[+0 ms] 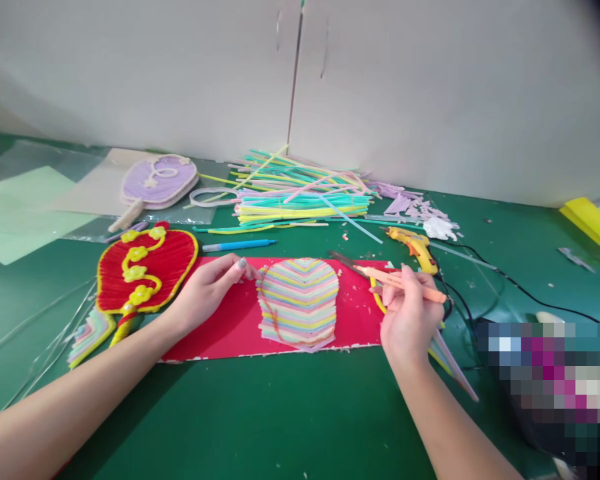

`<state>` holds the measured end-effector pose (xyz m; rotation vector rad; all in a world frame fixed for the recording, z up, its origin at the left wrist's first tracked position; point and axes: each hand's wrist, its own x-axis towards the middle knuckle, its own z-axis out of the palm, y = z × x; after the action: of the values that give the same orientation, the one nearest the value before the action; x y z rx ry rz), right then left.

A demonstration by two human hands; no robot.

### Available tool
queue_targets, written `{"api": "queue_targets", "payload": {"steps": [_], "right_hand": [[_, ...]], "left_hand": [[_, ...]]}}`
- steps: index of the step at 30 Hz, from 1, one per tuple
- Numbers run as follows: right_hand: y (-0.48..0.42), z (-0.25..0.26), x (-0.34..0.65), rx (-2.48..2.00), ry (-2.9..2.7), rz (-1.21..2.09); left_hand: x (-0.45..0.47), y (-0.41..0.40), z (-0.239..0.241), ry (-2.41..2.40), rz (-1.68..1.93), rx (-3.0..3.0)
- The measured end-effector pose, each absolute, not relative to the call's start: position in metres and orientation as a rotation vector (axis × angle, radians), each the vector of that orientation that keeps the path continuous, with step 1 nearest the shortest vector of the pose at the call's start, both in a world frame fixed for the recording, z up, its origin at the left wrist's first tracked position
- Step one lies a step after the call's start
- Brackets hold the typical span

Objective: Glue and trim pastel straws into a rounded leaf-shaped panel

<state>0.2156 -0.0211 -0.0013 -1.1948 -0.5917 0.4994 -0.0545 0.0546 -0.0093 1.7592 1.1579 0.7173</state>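
"What is the person working on?"

"A striped pipe-cleaner panel (299, 303), chevrons in pastel shades, lying flat on a red board (363, 320) at the center of a green desk (240, 420). An orange line runs down its left side."

"And the hands?"

"The left hand (213, 283) reaches to the panel's upper left edge, fingers bent close together; whether they pinch it, I can't tell from here. The right hand (410, 317), to the panel's right, pinches an orange marker (397, 281) in its fingers, tip pointing left, above scissors (344, 259) on the board."

"What surrounds them?"

"At left, a red fan (173, 270) trimmed with yellow flowers; behind it, a lilac fan (150, 180). A blue pen (240, 245) lies just beyond the board, with heaped pipe cleaners (305, 200) farther back. A yellow glue gun (415, 248) rests near the right hand, beside white scraps (440, 229)."
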Motion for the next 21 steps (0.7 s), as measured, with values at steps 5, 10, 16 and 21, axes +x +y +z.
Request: {"api": "queue_targets", "payload": {"steps": [5, 10, 16, 21], "right_hand": [[-0.0215, -0.0024, 0.2155, -1.205, -0.596, 0.5], [-0.0216, -0.0036, 0.216, -1.214, -0.598, 0.497], [-0.0214, -0.0023, 0.2146, -1.21, -0.582, 0.519], [-0.0217, -0.0014, 0.2128, -1.21, -0.572, 0.523]], "left_hand": [[-0.0552, 0.0542, -0.0097, 1.158, 0.708, 1.757], [-0.0548, 0.0543, -0.0098, 1.158, 0.711, 1.765], [-0.0536, 0.0551, -0.0101, 1.158, 0.714, 1.758], [-0.054, 0.0546, -0.0095, 1.152, 0.716, 1.754]]}}
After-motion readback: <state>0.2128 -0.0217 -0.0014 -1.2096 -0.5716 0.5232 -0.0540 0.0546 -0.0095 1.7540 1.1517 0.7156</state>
